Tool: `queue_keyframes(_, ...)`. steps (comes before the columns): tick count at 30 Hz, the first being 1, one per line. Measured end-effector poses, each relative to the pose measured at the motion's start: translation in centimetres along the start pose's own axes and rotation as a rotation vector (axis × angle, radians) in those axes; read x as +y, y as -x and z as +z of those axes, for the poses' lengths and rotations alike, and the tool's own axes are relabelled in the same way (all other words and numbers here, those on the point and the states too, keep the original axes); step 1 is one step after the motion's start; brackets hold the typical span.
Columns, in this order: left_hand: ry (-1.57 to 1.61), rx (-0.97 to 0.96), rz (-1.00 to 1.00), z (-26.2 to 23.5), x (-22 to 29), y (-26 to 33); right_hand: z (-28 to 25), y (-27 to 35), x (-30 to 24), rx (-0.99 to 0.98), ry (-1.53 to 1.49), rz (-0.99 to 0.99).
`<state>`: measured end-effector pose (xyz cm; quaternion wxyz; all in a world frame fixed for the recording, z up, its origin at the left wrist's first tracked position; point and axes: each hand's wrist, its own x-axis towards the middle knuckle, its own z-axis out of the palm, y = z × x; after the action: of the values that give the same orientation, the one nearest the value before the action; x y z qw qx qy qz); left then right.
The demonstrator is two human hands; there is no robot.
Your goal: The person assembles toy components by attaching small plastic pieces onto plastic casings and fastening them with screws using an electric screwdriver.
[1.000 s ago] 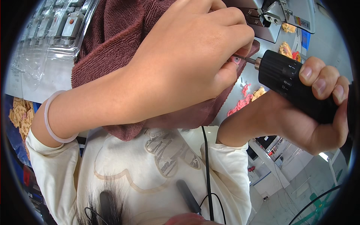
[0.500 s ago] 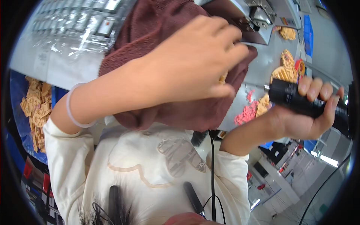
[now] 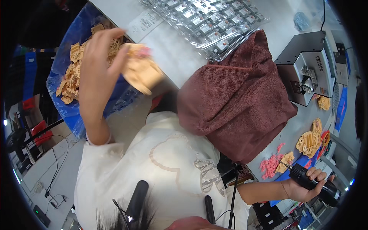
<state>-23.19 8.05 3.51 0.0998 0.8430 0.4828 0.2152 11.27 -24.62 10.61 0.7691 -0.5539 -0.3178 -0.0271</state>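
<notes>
the grey worktable (image 3: 172, 57) runs across the upper part of the view, and on it, draped over its near edge, lies a big maroon towel (image 3: 237, 103) that hangs down toward the person's cream shirt (image 3: 161, 168). to the left, beside the table, a blue plastic-lined bin (image 3: 65, 111) holds a heap of tan plastic parts (image 3: 71, 78). above the towel a clear tray of small grey components (image 3: 207, 19) lies on the table, its near corner just beside the towel's top edge. at the right a grey metal machine (image 3: 306, 65) stands on the table, close to the towel's right side. lower right, near the table's edge, lie more tan pieces (image 3: 308, 142) and a scatter of pink bits (image 3: 270, 163) (the pink ones lie just left of the tool's tip). the left hand (image 3: 97, 67) is raised over the bin, fingers closed on a tan plastic part (image 3: 142, 71) that sticks out to the right of the hand, blurred, above the gap between bin and table. the right hand (image 3: 306, 186) is low at the right, well apart from the left, wrapped round a black electric screwdriver (image 3: 312, 180) whose bit points up and left toward the pink bits, just short of them. a black cable (image 3: 232, 199) hangs beside the right forearm.
</notes>
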Motion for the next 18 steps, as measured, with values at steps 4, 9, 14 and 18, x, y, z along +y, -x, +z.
queue_keyframes(4,0.139,0.346,-0.164,7.1,-4.5,4.8,-0.1,0.5,0.5,0.049,-0.008,0.049)
queue_keyframes(9,0.183,0.393,0.025,9.9,-4.0,6.7,0.2,1.0,0.0,-0.077,-0.104,0.127)
queue_keyframes(14,0.567,0.266,0.178,10.6,-0.9,7.3,-0.8,2.7,0.3,0.145,-0.05,0.313)
queue_keyframes(18,0.877,0.234,0.354,9.8,2.3,7.1,1.9,2.7,2.0,0.314,-0.001,0.384)
